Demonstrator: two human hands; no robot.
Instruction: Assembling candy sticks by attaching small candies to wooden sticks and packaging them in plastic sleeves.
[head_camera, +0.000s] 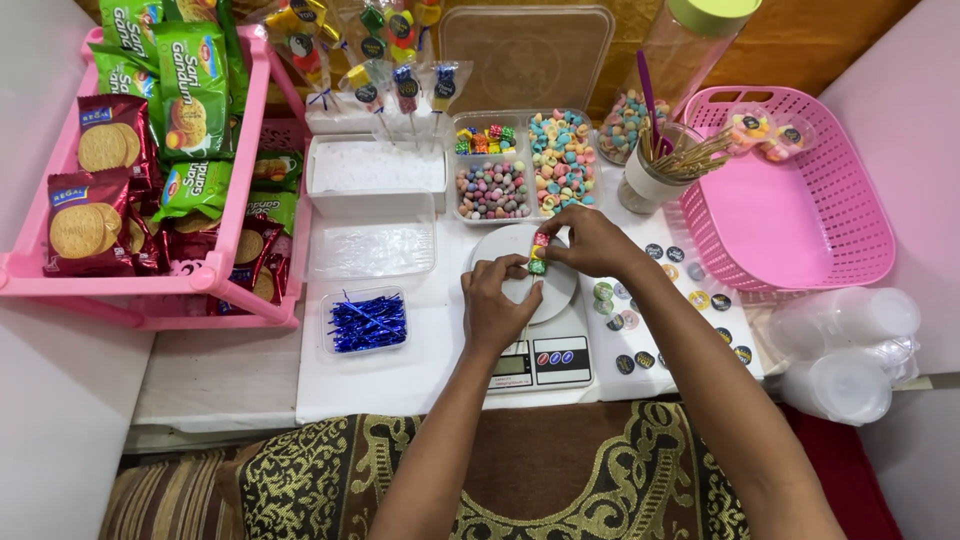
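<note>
Candy cubes (539, 253), small and coloured (red, green), stacked in a short column between both hands, right above the round white pan of the kitchen scale (528, 320). Can't tell if the stack touches the pan or is lifted off it.

Left hand (495, 305): fingers curled, fingertips pinching the stack from the left side, low end. Right hand (592, 243): arched over from the right, thumb and fingers pinching the top of the same stack. Both hands touch the cubes; stack sits at the fingertips, not in a palm.

Scale stands on the white desk (400, 375), display and buttons toward the person.

Around it:
- clear divided box (522, 165) just behind the scale, with round and ring-shaped pastel sweets plus more cubes
- small tub of blue twist ties (366, 322) left of the scale
- round stickers (690, 285) on the desk to the right
- pink basket (790, 200) far right, stack of clear cups (850, 350) below it
- pink rack of biscuit packs (150, 160) far left
</note>
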